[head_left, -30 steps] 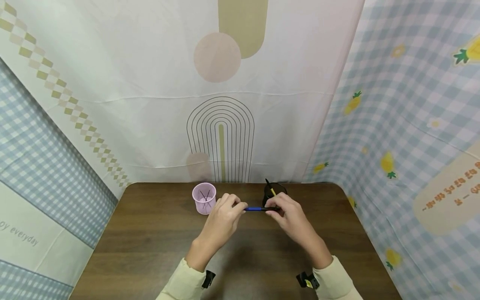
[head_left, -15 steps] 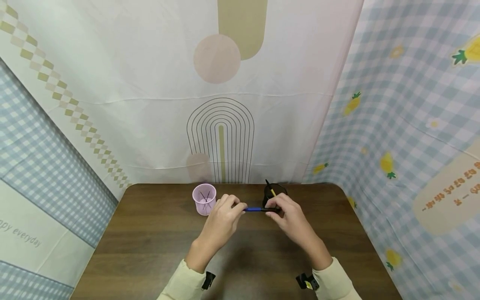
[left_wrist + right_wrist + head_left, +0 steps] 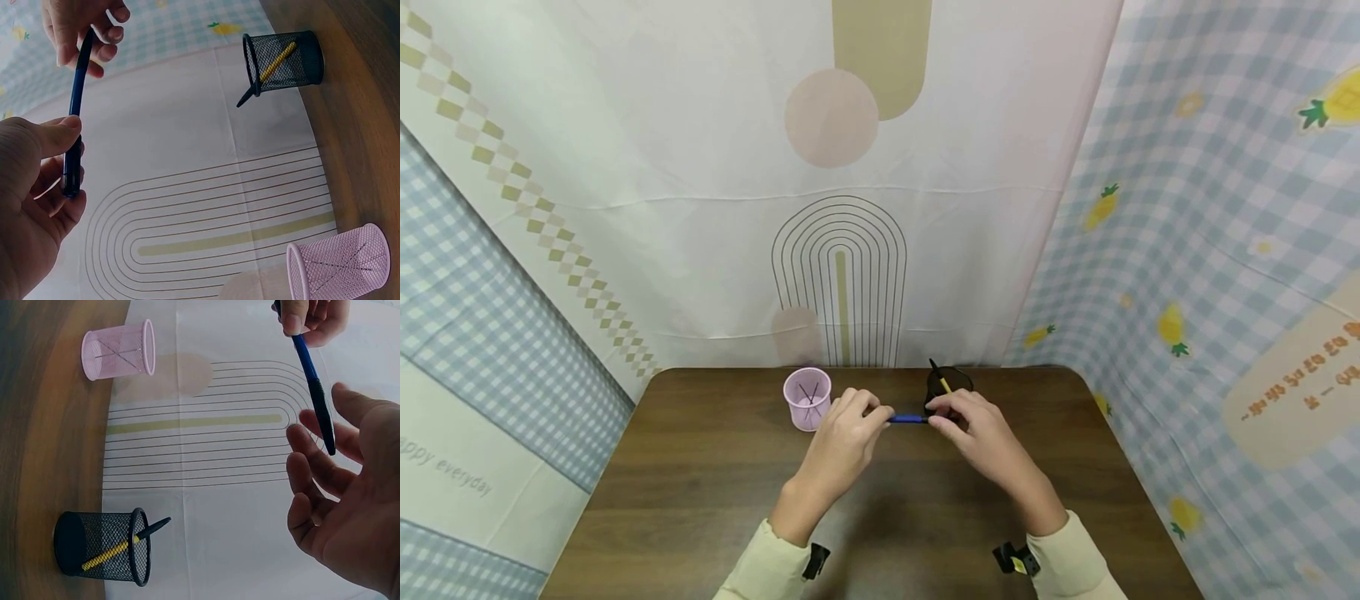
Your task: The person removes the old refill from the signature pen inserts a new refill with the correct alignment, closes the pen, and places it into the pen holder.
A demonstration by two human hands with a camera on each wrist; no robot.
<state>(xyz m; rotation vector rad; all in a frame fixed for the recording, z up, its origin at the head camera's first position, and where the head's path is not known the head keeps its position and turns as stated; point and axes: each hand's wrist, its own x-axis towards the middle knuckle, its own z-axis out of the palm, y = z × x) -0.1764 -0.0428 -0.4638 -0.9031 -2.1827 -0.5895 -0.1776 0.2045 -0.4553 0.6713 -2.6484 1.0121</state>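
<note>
My left hand [image 3: 846, 429] pinches a blue pen [image 3: 908, 419] by one end between thumb and fingers, above the table. In the left wrist view the blue pen [image 3: 77, 94] runs up from that pinch toward the other hand. My right hand [image 3: 977, 425] is around the pen's dark free end. In the right wrist view the right thumb [image 3: 353, 403] stands apart from the pen, and the loosely bent fingers [image 3: 312, 450] lie behind it, without a visible grip. Beyond the right hand stands a black mesh pen cup [image 3: 70, 544] with a yellow-and-black pen [image 3: 106, 555] leaning in it.
A pink mesh pen cup [image 3: 801, 417] stands at the back of the brown wooden table [image 3: 700, 483], just left of the left hand. A patterned white cloth [image 3: 715, 275] hangs behind the table. Blue checked cloth [image 3: 1150, 217] hangs at the right.
My right hand has shifted slightly left along the pen, covering more of its dark end, and its fingertips sit a little differently. The left hand and the cups look the same.
</note>
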